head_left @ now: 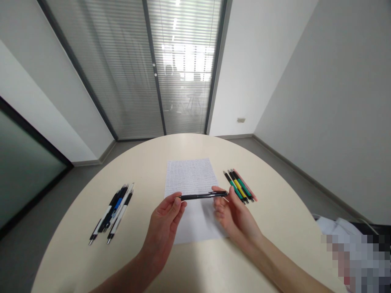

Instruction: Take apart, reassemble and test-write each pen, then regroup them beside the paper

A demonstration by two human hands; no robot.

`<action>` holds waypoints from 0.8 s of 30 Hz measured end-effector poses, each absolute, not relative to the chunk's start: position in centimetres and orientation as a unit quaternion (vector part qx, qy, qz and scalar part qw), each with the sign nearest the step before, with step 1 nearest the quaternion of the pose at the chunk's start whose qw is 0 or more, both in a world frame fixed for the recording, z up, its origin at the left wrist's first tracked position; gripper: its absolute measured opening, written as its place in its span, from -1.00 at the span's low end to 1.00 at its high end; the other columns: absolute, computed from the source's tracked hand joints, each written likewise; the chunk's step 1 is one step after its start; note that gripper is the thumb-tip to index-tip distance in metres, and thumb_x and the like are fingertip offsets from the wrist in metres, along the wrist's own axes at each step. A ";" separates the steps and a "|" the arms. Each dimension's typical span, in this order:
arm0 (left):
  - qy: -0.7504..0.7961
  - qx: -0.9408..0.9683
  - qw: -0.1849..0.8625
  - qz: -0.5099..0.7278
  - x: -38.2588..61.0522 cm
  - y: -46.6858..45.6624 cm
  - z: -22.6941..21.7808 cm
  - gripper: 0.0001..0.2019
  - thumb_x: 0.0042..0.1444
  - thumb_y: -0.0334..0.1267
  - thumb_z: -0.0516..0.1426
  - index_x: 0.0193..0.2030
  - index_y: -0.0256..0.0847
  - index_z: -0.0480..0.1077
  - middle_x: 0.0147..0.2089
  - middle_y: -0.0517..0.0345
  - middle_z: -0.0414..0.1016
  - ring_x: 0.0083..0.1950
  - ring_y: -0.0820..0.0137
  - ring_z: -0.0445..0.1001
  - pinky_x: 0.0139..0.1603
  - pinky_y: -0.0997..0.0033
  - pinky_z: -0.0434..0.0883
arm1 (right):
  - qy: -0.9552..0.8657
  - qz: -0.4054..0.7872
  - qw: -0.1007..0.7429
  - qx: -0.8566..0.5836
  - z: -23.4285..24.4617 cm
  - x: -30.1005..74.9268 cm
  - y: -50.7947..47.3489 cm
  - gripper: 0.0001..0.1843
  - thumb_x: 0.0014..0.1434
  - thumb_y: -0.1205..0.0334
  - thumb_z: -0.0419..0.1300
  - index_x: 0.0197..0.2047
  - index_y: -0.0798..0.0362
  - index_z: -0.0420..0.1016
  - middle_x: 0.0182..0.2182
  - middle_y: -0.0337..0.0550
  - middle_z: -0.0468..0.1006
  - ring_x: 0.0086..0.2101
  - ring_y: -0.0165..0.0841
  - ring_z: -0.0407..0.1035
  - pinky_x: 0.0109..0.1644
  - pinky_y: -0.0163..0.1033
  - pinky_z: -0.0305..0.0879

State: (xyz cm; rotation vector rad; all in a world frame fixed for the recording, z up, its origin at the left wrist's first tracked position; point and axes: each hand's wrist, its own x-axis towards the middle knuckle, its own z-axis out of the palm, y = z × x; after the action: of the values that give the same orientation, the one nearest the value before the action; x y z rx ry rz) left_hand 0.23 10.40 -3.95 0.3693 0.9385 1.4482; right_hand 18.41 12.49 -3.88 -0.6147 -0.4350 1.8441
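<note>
A black ballpoint pen (201, 196) is held level above a sheet of paper (195, 175) whose upper part is covered in handwriting. My left hand (169, 215) pinches the pen's tip end between thumb and fingers. At the other end, the one with the clip and push button, my right hand (233, 213) has its thumb and fingers closed on the pen. To the right lies a row of coloured pens (240, 185) in green, yellow, black and pink. On the left is a pile of white, black and blue pens (114, 211).
Everything lies on a round pale wooden table (143, 162). Beyond it stands a glass partition with blinds (131, 81). White cloth (339, 228) and a blurred-out patch appear past the table's right edge.
</note>
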 end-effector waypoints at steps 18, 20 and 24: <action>0.434 0.180 0.647 0.600 0.0 10.8 -4.5 -0.67 -0.14 -0.34 0.41 -0.17 -0.25 0.58 -0.28 0.16 0.59 -0.27 0.56 0.51 -0.15 0.71 0.47 | -0.079 0.829 0.530 -0.161 -4.8 18.5 12.5 -0.58 0.41 0.18 -0.07 0.04 0.37 0.42 -0.46 -0.07 0.55 -0.49 -0.48 0.42 -0.40 -0.46 0.42; 0.438 0.175 0.647 0.600 0.1 10.8 -4.4 -0.74 -0.09 -0.40 0.37 -0.19 -0.27 0.59 -0.27 0.14 0.60 -0.26 0.55 0.52 -0.15 0.71 0.47 | -0.082 0.829 0.530 -0.156 -4.8 18.4 12.5 -0.56 0.41 0.17 -0.08 0.05 0.38 0.41 -0.45 -0.06 0.55 -0.48 -0.48 0.42 -0.39 -0.46 0.42; 0.444 0.164 0.645 0.600 0.4 10.8 -4.3 -0.81 -0.04 -0.48 0.32 -0.23 -0.29 0.59 -0.28 0.12 0.61 -0.29 0.55 0.53 -0.15 0.69 0.48 | -0.092 0.834 0.524 -0.144 -4.7 18.4 12.5 -0.54 0.40 0.13 -0.05 0.08 0.38 0.39 -0.43 -0.04 0.56 -0.47 -0.47 0.43 -0.37 -0.45 0.43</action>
State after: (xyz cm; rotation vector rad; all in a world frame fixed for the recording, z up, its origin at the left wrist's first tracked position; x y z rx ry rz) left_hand 0.39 10.79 -4.33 0.3736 1.0097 1.3659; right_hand 18.43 12.49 -4.69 -0.3459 -0.2197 1.9972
